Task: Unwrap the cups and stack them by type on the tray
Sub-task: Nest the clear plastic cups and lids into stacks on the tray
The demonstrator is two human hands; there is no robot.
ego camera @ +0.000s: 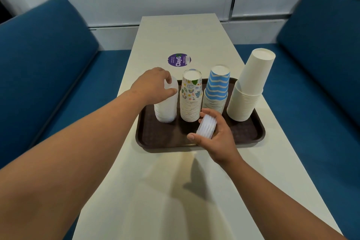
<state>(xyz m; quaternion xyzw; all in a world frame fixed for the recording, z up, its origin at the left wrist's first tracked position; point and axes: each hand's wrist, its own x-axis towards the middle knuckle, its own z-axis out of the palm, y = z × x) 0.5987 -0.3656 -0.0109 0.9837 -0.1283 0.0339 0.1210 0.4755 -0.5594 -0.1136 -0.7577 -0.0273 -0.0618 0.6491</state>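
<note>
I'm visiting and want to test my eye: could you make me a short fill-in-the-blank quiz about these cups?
1. The tray carries ____ upright stacks of cups.
2. The striped stack is white and ____.
3. The left hand grips the top of the ____ stack on the tray.
4. The short bundle of clear cups is held in the ____ hand.

Missing words: four; blue; leftmost; right
</note>
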